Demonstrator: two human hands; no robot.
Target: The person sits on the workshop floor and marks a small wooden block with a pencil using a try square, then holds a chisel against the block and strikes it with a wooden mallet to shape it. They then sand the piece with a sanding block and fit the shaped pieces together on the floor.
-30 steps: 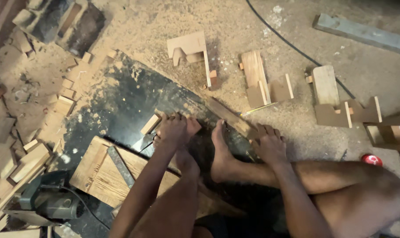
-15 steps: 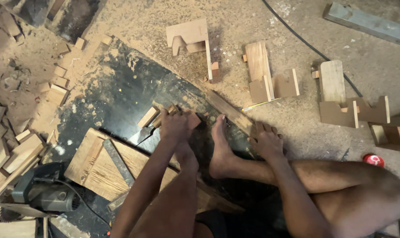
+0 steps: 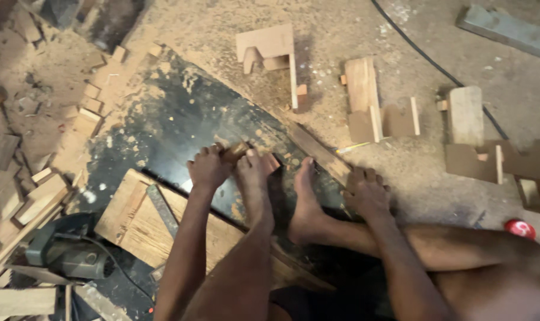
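My left hand (image 3: 208, 167) grips a small wooden block (image 3: 236, 151) lying on a dusty black board (image 3: 175, 119). The toes of my left foot (image 3: 253, 178) press against the same block. Beside it, my right foot (image 3: 305, 202) rests on the board. My right hand (image 3: 366, 193) sits with bent fingers on the sawdust floor at the lower end of a thin wooden strip (image 3: 317, 151); whether it holds anything is hidden.
A plywood panel (image 3: 133, 220) with a metal square lies near my left arm, and a power tool (image 3: 62, 252) sits at lower left. Wood offcuts (image 3: 44, 190) pile up on the left. Assembled wooden pieces (image 3: 270, 47) (image 3: 371, 107) (image 3: 490, 148) and a black cable (image 3: 424, 53) lie beyond.
My left hand and left foot have closed in on the small block, which was beside the fingers before. My right hand has stayed on the floor.
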